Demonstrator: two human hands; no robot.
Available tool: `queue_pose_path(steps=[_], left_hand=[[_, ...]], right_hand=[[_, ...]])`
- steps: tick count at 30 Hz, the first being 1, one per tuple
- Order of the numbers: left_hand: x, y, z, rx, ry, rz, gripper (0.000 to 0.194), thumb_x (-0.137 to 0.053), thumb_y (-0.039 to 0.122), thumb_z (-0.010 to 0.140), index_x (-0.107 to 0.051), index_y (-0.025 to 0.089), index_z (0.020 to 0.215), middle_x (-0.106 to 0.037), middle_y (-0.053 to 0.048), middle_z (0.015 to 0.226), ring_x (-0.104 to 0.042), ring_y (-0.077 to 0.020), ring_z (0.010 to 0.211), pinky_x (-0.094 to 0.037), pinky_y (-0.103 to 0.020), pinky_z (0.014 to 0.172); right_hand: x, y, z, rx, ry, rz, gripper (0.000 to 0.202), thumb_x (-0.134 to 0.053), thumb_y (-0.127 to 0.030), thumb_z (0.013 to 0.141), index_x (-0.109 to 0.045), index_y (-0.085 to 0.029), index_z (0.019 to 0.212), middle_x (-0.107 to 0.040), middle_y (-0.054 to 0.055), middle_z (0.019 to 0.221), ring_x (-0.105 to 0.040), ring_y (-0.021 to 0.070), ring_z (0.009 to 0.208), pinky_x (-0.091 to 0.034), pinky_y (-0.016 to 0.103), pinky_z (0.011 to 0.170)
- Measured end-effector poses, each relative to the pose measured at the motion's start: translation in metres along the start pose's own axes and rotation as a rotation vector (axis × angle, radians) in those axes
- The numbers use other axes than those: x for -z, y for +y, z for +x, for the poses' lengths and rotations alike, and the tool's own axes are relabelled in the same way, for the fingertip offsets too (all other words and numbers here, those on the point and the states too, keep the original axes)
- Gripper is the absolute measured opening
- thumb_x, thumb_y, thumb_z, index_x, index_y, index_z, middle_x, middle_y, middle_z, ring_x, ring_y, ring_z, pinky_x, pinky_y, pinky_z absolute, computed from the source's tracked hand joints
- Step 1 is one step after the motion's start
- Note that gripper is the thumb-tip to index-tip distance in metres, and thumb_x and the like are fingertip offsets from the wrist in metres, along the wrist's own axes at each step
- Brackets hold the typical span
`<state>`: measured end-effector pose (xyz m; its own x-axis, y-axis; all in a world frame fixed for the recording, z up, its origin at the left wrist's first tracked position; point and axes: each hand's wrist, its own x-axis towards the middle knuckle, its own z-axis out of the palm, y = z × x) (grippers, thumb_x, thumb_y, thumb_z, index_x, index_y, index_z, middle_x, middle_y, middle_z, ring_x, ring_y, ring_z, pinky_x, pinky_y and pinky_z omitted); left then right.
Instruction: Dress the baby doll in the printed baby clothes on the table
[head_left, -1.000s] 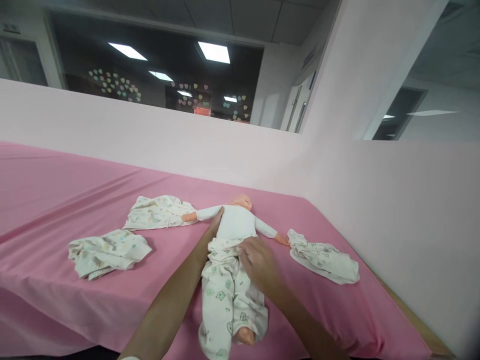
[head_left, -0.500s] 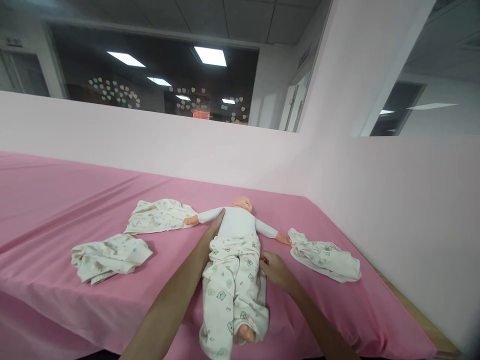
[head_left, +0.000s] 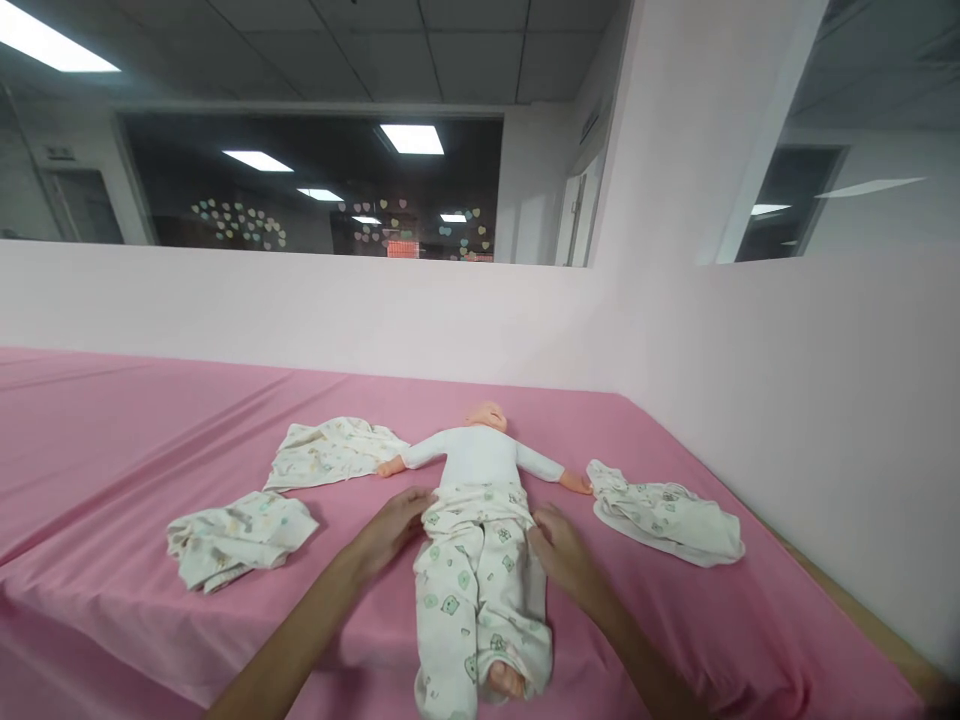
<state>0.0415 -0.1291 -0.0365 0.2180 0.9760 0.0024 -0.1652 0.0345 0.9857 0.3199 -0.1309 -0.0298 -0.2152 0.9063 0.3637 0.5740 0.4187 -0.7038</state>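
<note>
While the baby doll (head_left: 476, 470) lies on its back near the far edge of the pink sheet (head_left: 150, 420), both hands rest at its hips, one on each side of the printed trousers (head_left: 472, 580).

Left hand (head_left: 394, 520): positioned at the doll's hip on the left of the view, fingers extended toward the waistband and touching the trouser fabric at its edge. The fingers are loosely curved, not clenched; whether they pinch the fabric cannot be determined.

Right hand (head_left: 562, 545): positioned at the opposite hip, fingers lying against the side of the trousers just below the waistband. The fingers are partly curled; a firm grasp on the fabric cannot be confirmed.

Doll condition: head toward the pale pink wall (head_left: 450, 310), arms spread outward, torso in a white long-sleeved top (head_left: 480, 455). The trousers cover the waist and both legs. One bare foot (head_left: 506, 680) shows at the near trouser cuff.

Surrounding items: a crumpled printed garment (head_left: 240, 535) lies well to the left of the doll. A second printed garment (head_left: 334, 450) lies beyond it, touching the doll's outstretched hand. A third printed garment (head_left: 664, 515) lies to the right, just beside the doll's other hand.
</note>
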Motion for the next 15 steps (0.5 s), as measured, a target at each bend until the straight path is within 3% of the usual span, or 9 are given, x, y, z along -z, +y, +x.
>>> queue_pose_path(steps=[4, 6, 8, 10, 12, 13, 15], left_hand=[[0.008, -0.006, -0.033, -0.089, -0.074, 0.127, 0.038, -0.066, 0.046, 0.083, -0.058, 0.020, 0.109, -0.058, -0.012, 0.127, -0.055, -0.0266, 0.117, -0.042, -0.039, 0.100], [0.007, -0.003, -0.041, -0.140, -0.088, 0.257, 0.046, -0.071, 0.045, 0.079, -0.056, 0.024, 0.117, -0.046, -0.010, 0.143, -0.043, -0.0277, 0.132, -0.037, -0.040, 0.107], [0.002, 0.002, -0.045, -0.164, -0.108, 0.340, 0.060, -0.075, 0.043, 0.075, -0.050, 0.027, 0.127, -0.038, -0.009, 0.149, -0.038, -0.0278, 0.136, -0.035, -0.041, 0.110], [-0.003, 0.005, -0.047, -0.164, -0.136, 0.378, 0.071, -0.077, 0.041, 0.073, -0.043, 0.028, 0.134, -0.039, -0.009, 0.148, -0.041, -0.0274, 0.134, -0.037, -0.042, 0.109], [-0.006, 0.003, -0.049, -0.159, -0.138, 0.423, 0.077, -0.077, 0.041, 0.073, -0.037, 0.029, 0.138, -0.040, -0.009, 0.148, -0.042, -0.0270, 0.133, -0.036, -0.042, 0.110], [-0.007, 0.002, -0.049, -0.154, -0.127, 0.451, 0.079, -0.077, 0.041, 0.073, -0.035, 0.030, 0.139, -0.040, -0.008, 0.148, -0.040, -0.0272, 0.134, -0.035, -0.043, 0.111], [-0.008, -0.002, -0.050, -0.142, -0.099, 0.497, 0.080, -0.076, 0.043, 0.073, -0.034, 0.030, 0.140, -0.042, -0.008, 0.146, -0.038, -0.0283, 0.136, -0.032, -0.044, 0.112]], right_hand=[[0.012, -0.009, -0.030, 0.046, -0.106, 0.115, 0.018, -0.038, -0.022, 0.085, -0.039, -0.022, 0.068, -0.052, 0.001, 0.079, -0.054, 0.0173, 0.076, -0.047, 0.031, 0.071], [0.016, -0.009, -0.036, 0.075, -0.123, 0.066, 0.014, -0.042, -0.026, 0.087, -0.051, -0.022, 0.077, -0.059, 0.005, 0.102, -0.057, 0.0214, 0.098, -0.047, 0.037, 0.088], [0.017, -0.006, -0.034, 0.050, -0.101, 0.004, 0.024, -0.050, -0.031, 0.085, -0.058, -0.023, 0.106, -0.051, 0.008, 0.132, -0.045, 0.0265, 0.126, -0.038, 0.044, 0.105], [0.016, -0.001, -0.027, -0.018, -0.100, -0.010, 0.061, -0.057, -0.036, 0.082, -0.040, -0.025, 0.139, -0.031, 0.009, 0.153, -0.026, 0.0282, 0.142, -0.027, 0.048, 0.114], [0.015, 0.003, -0.019, -0.059, -0.160, 0.037, 0.085, -0.059, -0.040, 0.082, -0.013, -0.027, 0.153, -0.020, 0.008, 0.159, -0.017, 0.0267, 0.146, -0.024, 0.049, 0.116], [0.015, 0.004, -0.015, -0.062, -0.195, 0.074, 0.091, -0.059, -0.041, 0.083, -0.004, -0.028, 0.154, -0.020, 0.008, 0.159, -0.017, 0.0258, 0.146, -0.024, 0.048, 0.116], [0.014, 0.005, -0.011, -0.046, -0.236, 0.132, 0.093, -0.060, -0.041, 0.083, -0.002, -0.028, 0.154, -0.029, 0.009, 0.155, -0.025, 0.0254, 0.144, -0.028, 0.047, 0.114]])
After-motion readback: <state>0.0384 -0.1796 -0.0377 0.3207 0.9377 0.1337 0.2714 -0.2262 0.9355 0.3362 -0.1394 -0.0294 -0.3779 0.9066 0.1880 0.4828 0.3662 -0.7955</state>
